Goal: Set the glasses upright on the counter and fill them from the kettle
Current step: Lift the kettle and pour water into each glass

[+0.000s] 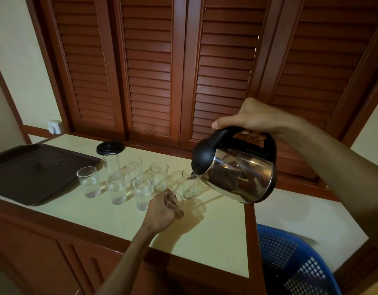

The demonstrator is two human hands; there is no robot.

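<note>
— So, how many glasses do you count on the worktop [215, 235]?

— Eight, all clear, straight-sided tumblers standing upright. Seven stand free: one [88, 182] near the tray, one [116, 188] beside it, one [142, 193] next along, then a back row of three [111, 162], [134, 169], [159, 176], and one [189, 187] partly hidden behind the kettle spout. The eighth glass [175, 202] is in the left hand [162, 210], at about 6 o'clock from the spout.

— And that hand's grip?

— Its fingers are curled round the glass, which rests on the pale, smooth worktop. A thin stream of water [179, 186] runs from the spout down into it.

— One kettle?

— One kettle [237, 173], rounded, polished steel with a mirror-like belly, black plastic lid and looped black handle. The right hand [251, 120] is wrapped round that handle from above, thumb along the top, tipping the spout down toward 8 o'clock.

— What else is there?

— One flat, dark brown rectangular tray [35, 167] with a raised rim at 9 o'clock from the glasses. One round black kettle base [110, 147] at 12 o'clock from them. One white wall socket [55, 126] behind the tray. Four reddish-brown louvred wooden shutters [149, 71] along the back. One blue perforated plastic basket [294, 262] at 5 o'clock, below the worktop edge.
</note>
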